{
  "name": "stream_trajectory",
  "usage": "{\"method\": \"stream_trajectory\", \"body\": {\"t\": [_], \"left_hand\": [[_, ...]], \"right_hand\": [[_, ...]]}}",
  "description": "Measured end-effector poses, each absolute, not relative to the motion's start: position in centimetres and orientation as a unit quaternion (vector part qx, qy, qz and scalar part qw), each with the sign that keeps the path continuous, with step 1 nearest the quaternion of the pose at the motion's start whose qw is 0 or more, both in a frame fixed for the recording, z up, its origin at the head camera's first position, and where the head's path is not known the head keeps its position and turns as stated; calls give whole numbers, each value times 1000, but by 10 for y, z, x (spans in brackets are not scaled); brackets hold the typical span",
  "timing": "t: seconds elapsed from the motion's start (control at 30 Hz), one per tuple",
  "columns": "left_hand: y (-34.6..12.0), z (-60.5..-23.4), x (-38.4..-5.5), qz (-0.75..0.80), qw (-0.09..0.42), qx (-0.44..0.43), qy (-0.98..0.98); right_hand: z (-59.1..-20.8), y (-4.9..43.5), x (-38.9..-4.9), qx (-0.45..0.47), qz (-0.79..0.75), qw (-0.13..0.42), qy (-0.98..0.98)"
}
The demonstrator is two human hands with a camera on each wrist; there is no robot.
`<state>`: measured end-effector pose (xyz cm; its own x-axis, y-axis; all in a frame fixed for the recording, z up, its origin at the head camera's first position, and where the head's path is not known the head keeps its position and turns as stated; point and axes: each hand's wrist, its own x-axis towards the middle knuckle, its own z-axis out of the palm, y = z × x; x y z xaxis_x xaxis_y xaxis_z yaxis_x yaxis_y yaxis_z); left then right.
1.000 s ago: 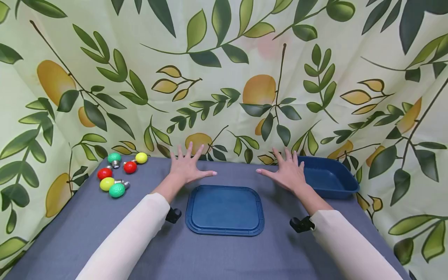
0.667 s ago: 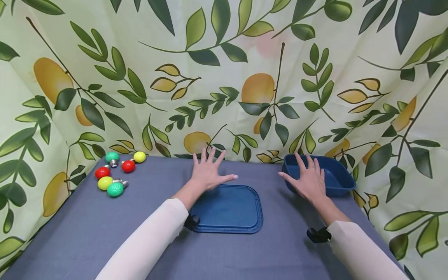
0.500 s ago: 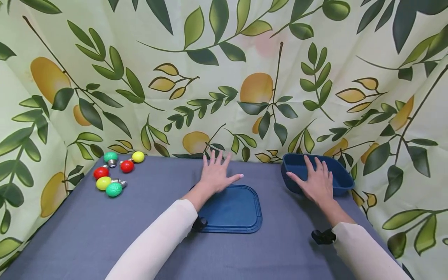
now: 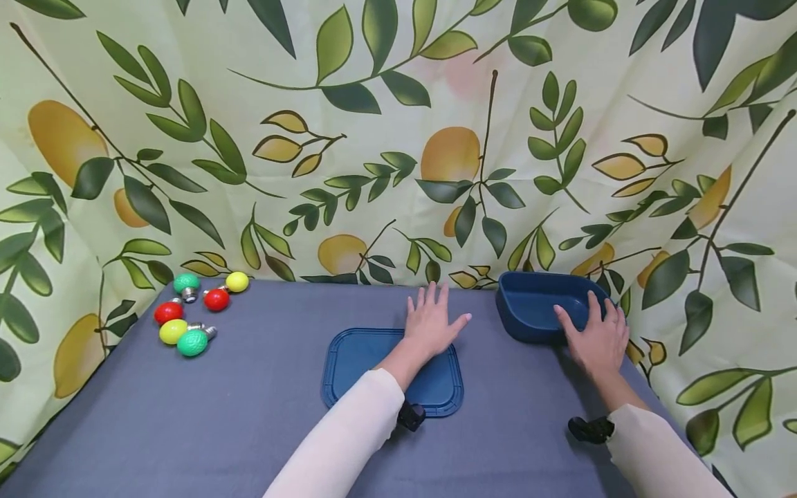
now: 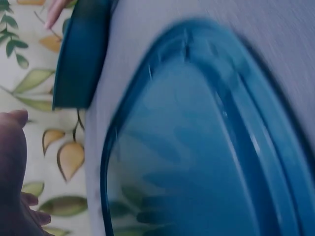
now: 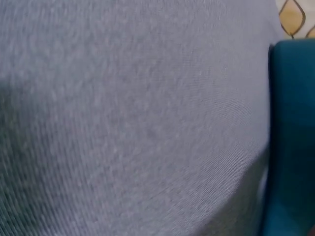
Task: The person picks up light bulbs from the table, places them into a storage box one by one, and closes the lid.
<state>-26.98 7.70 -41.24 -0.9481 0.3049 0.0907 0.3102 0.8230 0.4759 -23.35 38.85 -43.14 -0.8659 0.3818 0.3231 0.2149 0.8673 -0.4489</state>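
Observation:
In the head view my left hand reaches over a flat dark blue lid with its fingers spread, holding nothing. The left wrist view shows the lid's raised rim below that hand. My right hand is at the front right of a deep blue rectangular tub, thumb and fingers apart. Whether its fingers touch the tub's edge I cannot tell. The right wrist view shows the tub's side at the right edge, but hardly any of the hand.
Several bulb-shaped things with silver screw bases lie at the table's far left, among them a green one, a red one and a yellow one. A leaf-patterned cloth hangs behind the grey-blue table.
Both hands have moved to the right. The left has passed from the lid's left side to over its right part; the right has gone from the tub's left side to its front right.

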Motion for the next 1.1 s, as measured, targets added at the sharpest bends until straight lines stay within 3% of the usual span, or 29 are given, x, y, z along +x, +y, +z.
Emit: {"method": "stream_trajectory", "body": {"t": [0.27, 0.63, 1.1], "left_hand": [[125, -419, -267, -340, -16, -148, -929], [173, -433, -270, -463, -44, -156, -872], [200, -439, -271, -504, -45, -123, -854]], "right_hand": [[-438, 404, -226, -224, 244, 191, -924], [-437, 403, -226, -236, 284, 186, -910], [-431, 399, -217, -251, 319, 179, -896]]}}
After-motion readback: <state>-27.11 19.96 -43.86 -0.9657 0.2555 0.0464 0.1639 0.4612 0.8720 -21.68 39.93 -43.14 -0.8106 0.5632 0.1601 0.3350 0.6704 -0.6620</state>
